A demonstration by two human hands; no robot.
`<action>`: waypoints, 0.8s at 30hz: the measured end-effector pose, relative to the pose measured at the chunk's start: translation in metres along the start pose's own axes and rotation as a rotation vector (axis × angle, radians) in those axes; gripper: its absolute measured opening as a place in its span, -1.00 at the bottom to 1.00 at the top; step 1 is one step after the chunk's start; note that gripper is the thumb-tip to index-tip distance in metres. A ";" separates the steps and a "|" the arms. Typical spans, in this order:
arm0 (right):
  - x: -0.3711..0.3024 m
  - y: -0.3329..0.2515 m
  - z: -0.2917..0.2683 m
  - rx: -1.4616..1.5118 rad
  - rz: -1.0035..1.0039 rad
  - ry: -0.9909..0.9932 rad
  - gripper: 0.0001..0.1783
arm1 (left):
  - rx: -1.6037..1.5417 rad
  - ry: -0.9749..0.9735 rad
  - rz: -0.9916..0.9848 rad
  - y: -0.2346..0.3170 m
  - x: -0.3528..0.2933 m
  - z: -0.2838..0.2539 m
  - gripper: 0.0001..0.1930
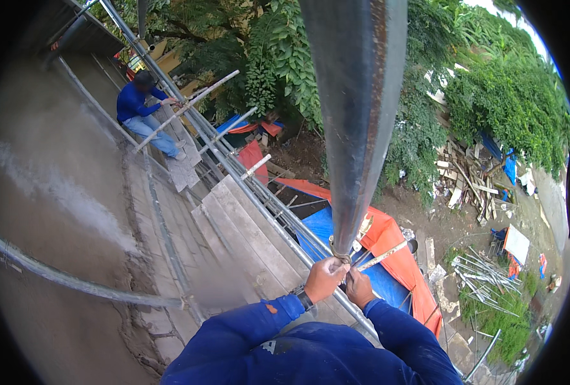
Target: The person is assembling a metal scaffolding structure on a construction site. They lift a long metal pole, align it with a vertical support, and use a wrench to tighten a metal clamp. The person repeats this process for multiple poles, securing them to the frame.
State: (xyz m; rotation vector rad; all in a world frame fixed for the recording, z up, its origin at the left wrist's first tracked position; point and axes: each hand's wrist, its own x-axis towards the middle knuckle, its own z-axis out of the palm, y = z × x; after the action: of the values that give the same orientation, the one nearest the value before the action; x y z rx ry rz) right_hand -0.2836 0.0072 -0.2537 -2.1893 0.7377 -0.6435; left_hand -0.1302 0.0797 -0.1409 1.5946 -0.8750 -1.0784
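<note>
A thick grey steel scaffold pole (355, 135) with a rusty streak rises in front of me. At its lower end sits a scaffold clamp (340, 254), partly covered by my fingers. My left hand (324, 280), with a dark band at the wrist, is closed on the clamp from the left. Close against it, my right hand (360, 288) is closed too, its fingers curled at the clamp's lower right side. Whatever lies under the fingertips is hidden. A pale, stained tube (382, 256) sticks out to the right just beyond my hands.
Long scaffold rails (259, 200) run diagonally beside wooden planks (243, 221). A co-worker (145, 109) in blue sits farther along, near a grey wall (48, 173). A curved pipe (80, 279) crosses at left. Far below lie orange and blue tarps (387, 240) and loose poles (484, 279).
</note>
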 end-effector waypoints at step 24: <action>-0.001 -0.136 -0.165 -0.222 0.149 -0.377 -0.67 | -0.321 -0.098 -0.143 -0.007 -0.003 0.001 -0.57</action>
State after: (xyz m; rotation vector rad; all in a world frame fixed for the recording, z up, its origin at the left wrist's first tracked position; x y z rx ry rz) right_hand -0.3476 0.0078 -0.0494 -2.3350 0.7870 -0.0679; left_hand -0.1320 0.0836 -0.1468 1.3590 -0.6202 -1.3343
